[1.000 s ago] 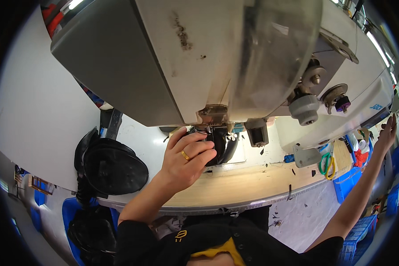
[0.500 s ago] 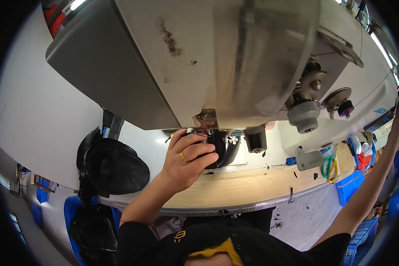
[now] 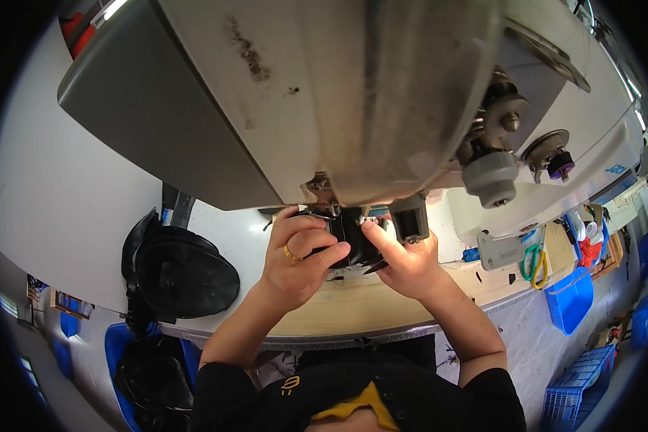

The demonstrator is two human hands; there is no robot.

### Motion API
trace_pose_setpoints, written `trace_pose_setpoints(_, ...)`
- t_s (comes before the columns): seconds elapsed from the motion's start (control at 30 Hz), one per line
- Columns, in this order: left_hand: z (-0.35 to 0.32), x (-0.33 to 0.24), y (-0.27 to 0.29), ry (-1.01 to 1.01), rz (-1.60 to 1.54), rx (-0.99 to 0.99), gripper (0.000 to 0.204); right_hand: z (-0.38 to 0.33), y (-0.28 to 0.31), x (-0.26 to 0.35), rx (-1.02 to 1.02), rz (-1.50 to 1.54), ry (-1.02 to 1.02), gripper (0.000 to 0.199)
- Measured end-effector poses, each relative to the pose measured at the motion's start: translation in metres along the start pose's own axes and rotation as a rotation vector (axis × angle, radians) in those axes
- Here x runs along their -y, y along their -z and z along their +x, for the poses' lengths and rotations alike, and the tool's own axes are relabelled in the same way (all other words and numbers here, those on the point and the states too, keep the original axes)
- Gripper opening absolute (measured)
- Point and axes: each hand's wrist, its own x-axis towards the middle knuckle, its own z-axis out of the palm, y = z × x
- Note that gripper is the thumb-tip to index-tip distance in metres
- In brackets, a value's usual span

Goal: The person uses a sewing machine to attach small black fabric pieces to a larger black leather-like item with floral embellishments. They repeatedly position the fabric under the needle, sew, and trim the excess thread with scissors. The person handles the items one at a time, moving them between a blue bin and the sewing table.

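My left hand (image 3: 295, 252), with a gold ring on one finger, grips the left side of a shiny black piece (image 3: 351, 234) under the sewing machine (image 3: 281, 93). The left thumb is stretched along the piece's near edge. At its right side my right hand (image 3: 410, 263) is closed on the same piece, thumb or forefinger beside the presser foot. A dark pointed tip sticks out below the right hand; I cannot tell what it belongs to. The machine head hides the needle and the far part of the piece.
Stacked black moulded pieces (image 3: 187, 273) lie on the table at left, above a blue bin (image 3: 119, 360) holding more. Green and yellow scissors (image 3: 536, 265) lie at right, near a blue tray (image 3: 572, 302). Black scraps dot the wooden table edge (image 3: 317, 317).
My right hand has come from the machine's far right side down to the black piece. My left hand stays on the piece. The whole view has shifted slightly.
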Motion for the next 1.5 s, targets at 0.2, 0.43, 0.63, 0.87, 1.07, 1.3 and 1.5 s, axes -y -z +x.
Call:
trace_pose_setpoints(0.2,0.005,0.004,-0.004,0.012,0.020,-0.073,0.036,0.005,-0.008,-0.005,-0.102,0.027,0.042,0.065)
trace_pose_setpoints(0.43,0.002,-0.002,-0.008,0.048,0.092,-0.108,0.034,0.002,-0.006,-0.004,-0.084,0.051,0.004,0.058)
trace_pose_setpoints(0.63,0.002,-0.007,-0.007,0.063,0.124,-0.119,0.034,0.012,0.001,-0.006,-0.196,0.012,0.120,0.034)
trace_pose_setpoints(0.87,0.005,-0.002,-0.005,0.066,0.186,-0.098,0.034,0.019,0.003,-0.007,-0.177,0.014,0.117,0.031)
trace_pose_setpoints(1.07,0.002,0.000,-0.008,0.061,0.202,-0.130,0.029,0.016,0.001,-0.010,-0.167,0.028,0.099,0.035)
trace_pose_setpoints(1.3,0.003,0.003,-0.008,0.065,0.216,-0.129,0.027,0.013,0.001,-0.012,-0.098,0.034,0.031,0.045)
trace_pose_setpoints(1.5,0.000,0.004,-0.008,0.053,0.215,-0.150,0.024,0.017,0.000,-0.014,-0.096,0.035,0.012,0.046)
